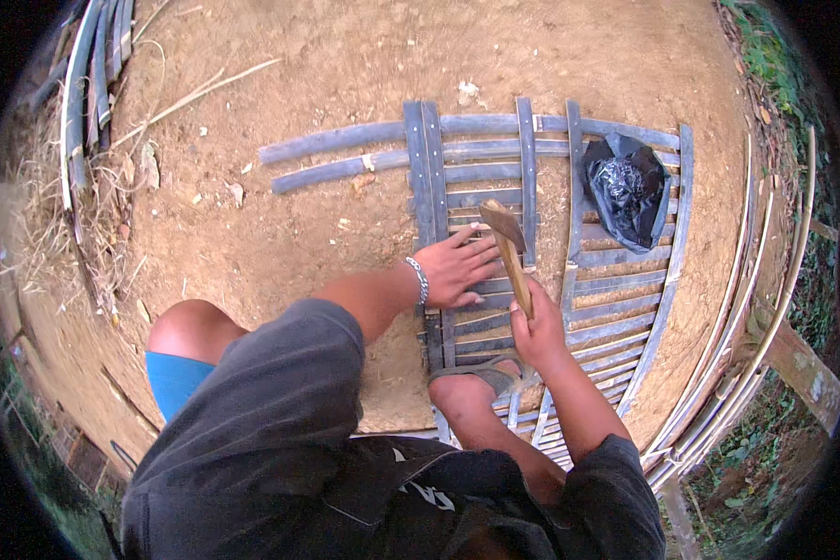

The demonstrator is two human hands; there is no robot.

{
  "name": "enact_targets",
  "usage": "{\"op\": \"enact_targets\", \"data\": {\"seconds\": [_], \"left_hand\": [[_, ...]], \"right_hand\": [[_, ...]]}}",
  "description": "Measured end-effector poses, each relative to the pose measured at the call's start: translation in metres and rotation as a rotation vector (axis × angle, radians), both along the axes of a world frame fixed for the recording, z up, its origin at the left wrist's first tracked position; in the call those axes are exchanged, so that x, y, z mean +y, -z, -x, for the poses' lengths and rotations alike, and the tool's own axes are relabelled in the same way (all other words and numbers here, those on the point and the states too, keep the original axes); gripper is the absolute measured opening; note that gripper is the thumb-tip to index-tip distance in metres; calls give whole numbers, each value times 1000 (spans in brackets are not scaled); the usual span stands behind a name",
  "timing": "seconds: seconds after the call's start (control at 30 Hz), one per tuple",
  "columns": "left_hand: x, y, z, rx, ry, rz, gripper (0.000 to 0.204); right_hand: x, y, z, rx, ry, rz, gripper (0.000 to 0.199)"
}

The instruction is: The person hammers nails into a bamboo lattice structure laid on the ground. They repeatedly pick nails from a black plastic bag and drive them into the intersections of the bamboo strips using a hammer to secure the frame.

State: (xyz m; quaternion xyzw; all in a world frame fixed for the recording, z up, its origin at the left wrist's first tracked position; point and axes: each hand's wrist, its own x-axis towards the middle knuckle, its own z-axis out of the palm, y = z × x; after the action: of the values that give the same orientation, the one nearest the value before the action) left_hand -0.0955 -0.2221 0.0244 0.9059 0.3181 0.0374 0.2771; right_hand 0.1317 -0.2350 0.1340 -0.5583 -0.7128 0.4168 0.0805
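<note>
head view: right hand point(539, 329) wrapped tight around the wooden handle of the hammer point(512, 261). left hand point(455, 266) open, fingers spread on the slatted frame point(616, 284); can't tell if a nail sits under it. frame lies flat on the dirt ground point(345, 252), sandalled foot point(467, 385) over its near slats, black plastic bag point(630, 194) at its right end. i'd keep left fingertips clear of the hammer head, press slats flat, strike square.
</note>
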Motion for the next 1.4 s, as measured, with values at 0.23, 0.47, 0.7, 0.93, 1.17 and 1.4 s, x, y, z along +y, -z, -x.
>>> {"op": "enact_targets", "data": {"seconds": [0.23,0.47,0.7,0.93,1.17,1.4], "left_hand": [[-1,10,-1,-64,-37,95,86],[4,10,1,-94,-23,106,80],[2,9,1,-164,-70,-41,74],[0,10,1,-155,-63,-39,70],[0,13,1,-250,-116,15,67],[6,6,2,-119,-46,65,71]], "right_hand": [[16,26,9,-46,-108,64,45],[41,37,8,-50,-257,-52,46],[49,31,12,160,-185,-275,60],[47,37,7,-145,-248,-92,59],[51,27,16,163,-287,-287,57],[47,20,23,-7,-213,-174,54]]}}
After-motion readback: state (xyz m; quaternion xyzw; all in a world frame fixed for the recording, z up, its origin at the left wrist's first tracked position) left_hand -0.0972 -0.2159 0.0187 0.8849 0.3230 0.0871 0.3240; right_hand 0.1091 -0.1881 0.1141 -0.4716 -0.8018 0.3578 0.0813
